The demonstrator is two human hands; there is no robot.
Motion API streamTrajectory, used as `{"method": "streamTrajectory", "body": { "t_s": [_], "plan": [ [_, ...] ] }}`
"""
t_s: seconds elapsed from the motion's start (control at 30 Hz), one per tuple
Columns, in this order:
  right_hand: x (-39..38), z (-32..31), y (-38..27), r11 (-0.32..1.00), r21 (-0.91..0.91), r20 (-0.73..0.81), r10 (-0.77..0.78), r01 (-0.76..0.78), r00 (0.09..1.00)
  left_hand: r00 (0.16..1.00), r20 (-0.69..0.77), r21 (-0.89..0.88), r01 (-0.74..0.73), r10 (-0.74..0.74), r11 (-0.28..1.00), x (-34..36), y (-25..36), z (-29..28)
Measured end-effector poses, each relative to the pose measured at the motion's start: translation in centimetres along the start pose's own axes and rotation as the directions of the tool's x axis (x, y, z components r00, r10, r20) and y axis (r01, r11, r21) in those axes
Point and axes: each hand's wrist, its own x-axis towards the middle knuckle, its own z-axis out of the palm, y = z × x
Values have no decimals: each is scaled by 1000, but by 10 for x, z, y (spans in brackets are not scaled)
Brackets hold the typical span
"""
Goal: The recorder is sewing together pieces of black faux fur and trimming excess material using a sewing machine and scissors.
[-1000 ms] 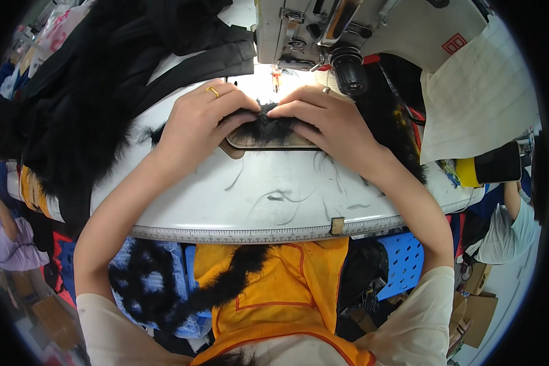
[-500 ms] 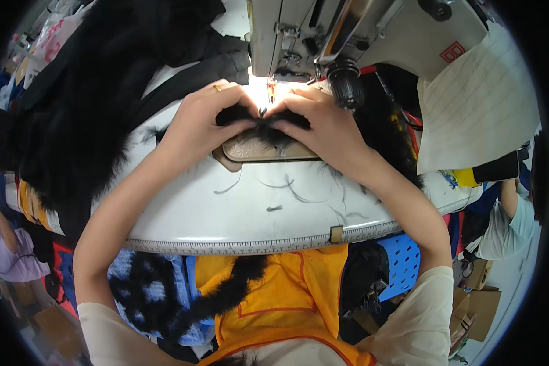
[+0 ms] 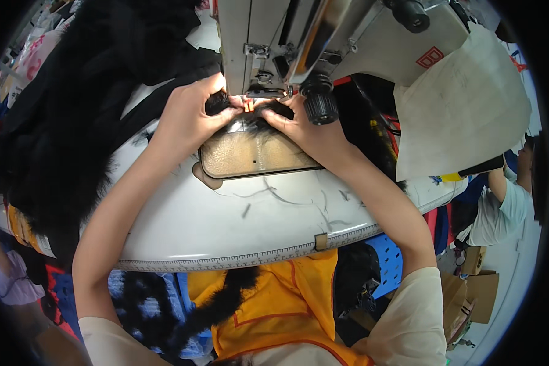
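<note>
Under the lit head of a sewing machine (image 3: 235,55), both hands hold a black fluffy trim, like fur or feathers (image 3: 279,108). My left hand (image 3: 189,116) pinches it left of the needle area, thumb stretched toward the presser foot (image 3: 248,105). On the other side my right hand (image 3: 311,131) grips the trim between thumb and fingers, its fingertips partly hidden behind the machine's black knob (image 3: 319,100). Bare beige machine bed (image 3: 256,155) shows in front of the thumbs. The needle tip cannot be made out in the glare.
A heap of black furry cloth (image 3: 61,122) lies left on the white table (image 3: 189,226). Measuring tape (image 3: 226,263) lines its front edge. A pale sheet (image 3: 463,104) hangs at right. Fluffy black trim (image 3: 226,299) crosses my orange apron (image 3: 274,329). A co-worker (image 3: 497,207) sits far right.
Both hands have moved farther in toward the presser foot with the trim, and their thumbs are a little farther apart. More of the machine bed shows. The whole view has shifted slightly.
</note>
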Motion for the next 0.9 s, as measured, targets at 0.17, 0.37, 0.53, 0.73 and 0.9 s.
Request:
{"method": "streamTrajectory", "body": {
  "t_s": [0.17,0.37,0.53,0.73,0.9],
  "plan": [
    [0,-1,1,992,-50,-97,-124,119,988,991,-24,124,-126,130,984,3,-7,1],
    [3,-5,-3,982,-161,-16,-106,102,994,990,-30,109,-135,139,985,6,-9,2],
    [4,-5,-2,994,106,-11,38,-37,999,985,-22,167,-167,172,972,6,-11,3],
    [6,4,3,965,263,-70,41,-21,997,949,-103,185,-276,298,943,9,-16,6],
    [4,-6,-2,989,139,-78,-36,46,996,974,-60,398,-175,216,900,-3,-4,-1]
  ]
}}
